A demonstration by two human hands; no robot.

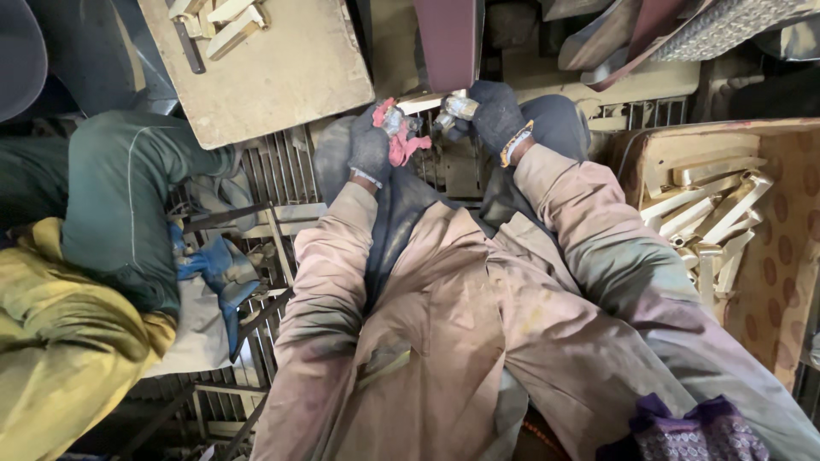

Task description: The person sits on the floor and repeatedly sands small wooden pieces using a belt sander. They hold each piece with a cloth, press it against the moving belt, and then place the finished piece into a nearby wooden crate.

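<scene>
- Dark-gloved left hand [370, 145], upper centre, fingers curled around a red rag [400, 141].
- Gloved right hand [495, 111] grips a shiny metal piece [458, 107] beside it.
- Pale metal parts [709, 209] fill the right-side box [781, 256].

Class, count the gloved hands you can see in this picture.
3: the left hand gripping a pink rag, the right hand holding a metal part, and a co-worker's blue-gloved hand. Others may be hidden.

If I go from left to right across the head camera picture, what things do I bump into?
Blue glove → left hand with a red cloth → right hand holding a shiny metal piece → box of pale metal pieces.
</scene>
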